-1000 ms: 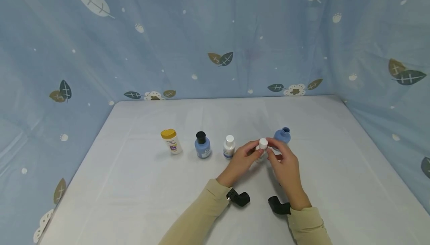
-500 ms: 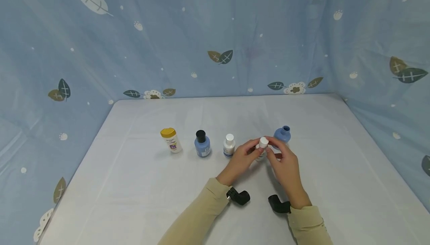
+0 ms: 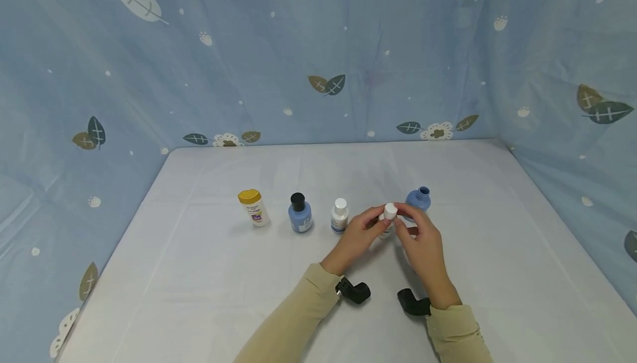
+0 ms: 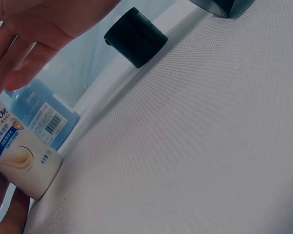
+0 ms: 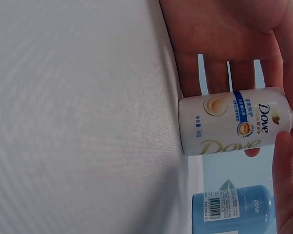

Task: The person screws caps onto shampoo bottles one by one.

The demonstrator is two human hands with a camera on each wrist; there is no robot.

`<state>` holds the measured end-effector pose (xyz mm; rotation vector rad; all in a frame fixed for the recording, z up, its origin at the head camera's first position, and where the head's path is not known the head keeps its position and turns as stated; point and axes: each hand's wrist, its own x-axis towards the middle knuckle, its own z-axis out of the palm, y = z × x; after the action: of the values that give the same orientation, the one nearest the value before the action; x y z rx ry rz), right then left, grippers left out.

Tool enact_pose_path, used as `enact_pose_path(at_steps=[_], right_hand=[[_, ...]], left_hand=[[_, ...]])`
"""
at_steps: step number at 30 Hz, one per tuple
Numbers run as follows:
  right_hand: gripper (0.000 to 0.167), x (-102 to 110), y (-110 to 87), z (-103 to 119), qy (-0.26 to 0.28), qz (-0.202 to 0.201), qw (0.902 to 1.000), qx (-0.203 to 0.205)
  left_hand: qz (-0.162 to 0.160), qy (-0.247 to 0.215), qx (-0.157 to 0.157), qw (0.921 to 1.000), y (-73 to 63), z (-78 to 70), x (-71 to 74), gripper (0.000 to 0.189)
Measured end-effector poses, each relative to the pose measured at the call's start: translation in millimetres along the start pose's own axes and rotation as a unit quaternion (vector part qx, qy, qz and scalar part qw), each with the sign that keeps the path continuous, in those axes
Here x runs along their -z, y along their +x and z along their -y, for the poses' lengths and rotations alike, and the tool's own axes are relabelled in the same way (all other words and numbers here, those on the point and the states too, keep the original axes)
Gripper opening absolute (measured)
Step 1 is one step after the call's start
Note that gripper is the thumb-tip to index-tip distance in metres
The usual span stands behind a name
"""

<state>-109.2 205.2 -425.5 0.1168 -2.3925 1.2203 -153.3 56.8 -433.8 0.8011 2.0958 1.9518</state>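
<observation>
A small white Dove bottle with a white screw cap stands upright on the table between both hands. My left hand grips its body, with fingers behind it in the right wrist view. My right hand pinches at the cap with thumb and forefinger, its other fingers spread loosely in the left wrist view. The cap lies outside both wrist views. Just behind the right hand is a blue bottle with an uncapped, dark mouth.
To the left stand a second white-capped bottle, a blue bottle with a black cap, and a white bottle with a yellow cap. A white cloth covers the table. A patterned blue curtain hangs behind it.
</observation>
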Motion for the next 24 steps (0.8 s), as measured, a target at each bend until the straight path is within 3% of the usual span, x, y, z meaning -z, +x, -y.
enact_pose_path(at_steps=[24], right_hand=[[0.03,-1.4,0.5,-1.1,0.021,-0.006,0.9997,-0.01]], left_hand=[[0.0,0.001,-0.004,1.0,0.3,1.2,0.7,0.036]])
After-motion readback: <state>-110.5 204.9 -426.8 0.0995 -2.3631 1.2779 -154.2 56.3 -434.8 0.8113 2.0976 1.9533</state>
